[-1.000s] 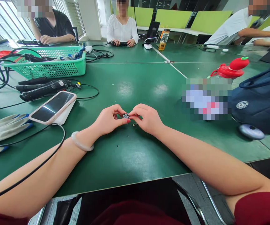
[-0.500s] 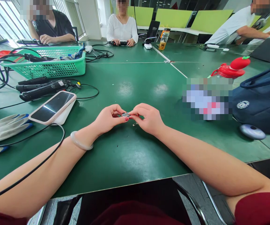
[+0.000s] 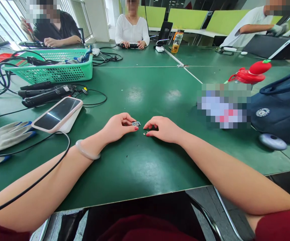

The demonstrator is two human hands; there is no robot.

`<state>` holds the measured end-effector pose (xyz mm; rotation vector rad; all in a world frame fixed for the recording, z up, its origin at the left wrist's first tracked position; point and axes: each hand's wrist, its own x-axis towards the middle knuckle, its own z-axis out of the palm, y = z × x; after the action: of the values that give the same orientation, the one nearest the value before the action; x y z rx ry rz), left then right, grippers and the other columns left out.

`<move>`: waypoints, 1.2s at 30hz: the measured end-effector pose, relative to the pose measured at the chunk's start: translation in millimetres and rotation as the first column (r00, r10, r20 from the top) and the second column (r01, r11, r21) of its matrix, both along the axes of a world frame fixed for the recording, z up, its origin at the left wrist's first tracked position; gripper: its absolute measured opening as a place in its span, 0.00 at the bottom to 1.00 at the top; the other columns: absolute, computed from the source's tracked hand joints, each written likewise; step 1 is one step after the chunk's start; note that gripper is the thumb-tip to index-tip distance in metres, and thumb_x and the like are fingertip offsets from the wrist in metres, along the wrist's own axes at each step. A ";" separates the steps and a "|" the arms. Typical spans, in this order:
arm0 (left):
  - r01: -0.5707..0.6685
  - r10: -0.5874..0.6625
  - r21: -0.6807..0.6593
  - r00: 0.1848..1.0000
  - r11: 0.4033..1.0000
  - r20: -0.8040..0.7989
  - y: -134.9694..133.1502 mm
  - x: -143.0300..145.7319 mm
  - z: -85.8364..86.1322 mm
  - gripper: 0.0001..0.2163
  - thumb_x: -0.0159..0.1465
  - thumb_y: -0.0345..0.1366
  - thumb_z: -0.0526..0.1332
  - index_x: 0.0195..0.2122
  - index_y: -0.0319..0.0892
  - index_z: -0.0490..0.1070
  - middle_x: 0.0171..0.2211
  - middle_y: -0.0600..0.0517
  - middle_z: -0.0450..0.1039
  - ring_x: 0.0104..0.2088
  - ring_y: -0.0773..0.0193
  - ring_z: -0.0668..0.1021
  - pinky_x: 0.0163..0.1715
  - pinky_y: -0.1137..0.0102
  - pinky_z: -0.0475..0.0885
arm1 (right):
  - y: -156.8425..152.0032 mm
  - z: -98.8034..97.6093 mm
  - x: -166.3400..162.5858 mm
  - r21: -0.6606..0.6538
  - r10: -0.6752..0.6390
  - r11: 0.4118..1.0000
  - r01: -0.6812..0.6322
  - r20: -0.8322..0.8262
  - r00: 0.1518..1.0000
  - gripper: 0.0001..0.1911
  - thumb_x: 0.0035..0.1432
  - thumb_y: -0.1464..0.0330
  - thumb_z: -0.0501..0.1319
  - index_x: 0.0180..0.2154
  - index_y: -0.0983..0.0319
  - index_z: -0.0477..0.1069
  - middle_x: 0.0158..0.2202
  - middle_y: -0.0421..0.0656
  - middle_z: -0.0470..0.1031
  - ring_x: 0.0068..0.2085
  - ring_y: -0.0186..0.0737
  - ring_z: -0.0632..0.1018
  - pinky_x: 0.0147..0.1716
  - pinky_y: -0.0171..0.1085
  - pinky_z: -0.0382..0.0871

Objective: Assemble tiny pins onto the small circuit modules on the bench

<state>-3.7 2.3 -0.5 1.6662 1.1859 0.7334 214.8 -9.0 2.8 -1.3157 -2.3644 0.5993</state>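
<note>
My left hand (image 3: pixel 118 127) pinches a small circuit board (image 3: pixel 135 124) between thumb and fingertips, just above the green table. To its right, my right hand (image 3: pixel 165 129) is open, with its thumb and fingers apart. The right thumb tip is beside a tiny, light-coloured flat piece (image 3: pixel 145 133) on the table; I cannot tell whether it touches it. That piece is too small to identify.
Left of my hands are a phone (image 3: pixel 57 114), work gloves (image 3: pixel 6 140), black handheld devices (image 3: pixel 48 93) and a green basket (image 3: pixel 59 75) of cables. A dark blue bag (image 3: pixel 278 110) and a red-lidded bottle (image 3: pixel 247 77) stand right. People sit across the table.
My right hand has let go of the circuit board, moved slightly right and opened beside the tiny piece. My left hand still holds the board. A dark panel at the far right has been raised.
</note>
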 end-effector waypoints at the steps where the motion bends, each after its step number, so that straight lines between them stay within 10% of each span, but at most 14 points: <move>1: 0.018 -0.018 -0.002 1.000 1.000 -0.007 -0.2 0.0 0.3 0.16 0.49 0.41 0.71 0.35 0.39 0.71 0.30 0.50 0.77 0.33 0.63 0.78 0.36 0.66 0.70 | -0.1 0.5 0.0 -0.017 0.003 1.000 -0.002 0.019 1.000 0.02 0.52 0.70 0.67 0.31 0.61 0.76 0.31 0.40 0.73 0.33 0.35 0.71 0.34 0.34 0.63; 36: 0.089 -0.086 0.045 0.994 0.995 -0.063 -1.6 1.7 -2.9 0.15 0.48 0.40 0.70 0.34 0.40 0.70 0.29 0.52 0.76 0.30 0.64 0.77 0.31 0.69 0.69 | -6.5 -7.5 -23.2 0.209 -0.044 0.974 0.092 -0.225 0.973 0.05 0.57 0.74 0.62 0.28 0.61 0.73 0.29 0.39 0.71 0.29 0.33 0.68 0.31 0.34 0.61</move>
<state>-2.0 0.7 -3.4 1.7799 1.1380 0.6656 191.6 -15.6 -4.7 -1.1649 -2.1285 0.4254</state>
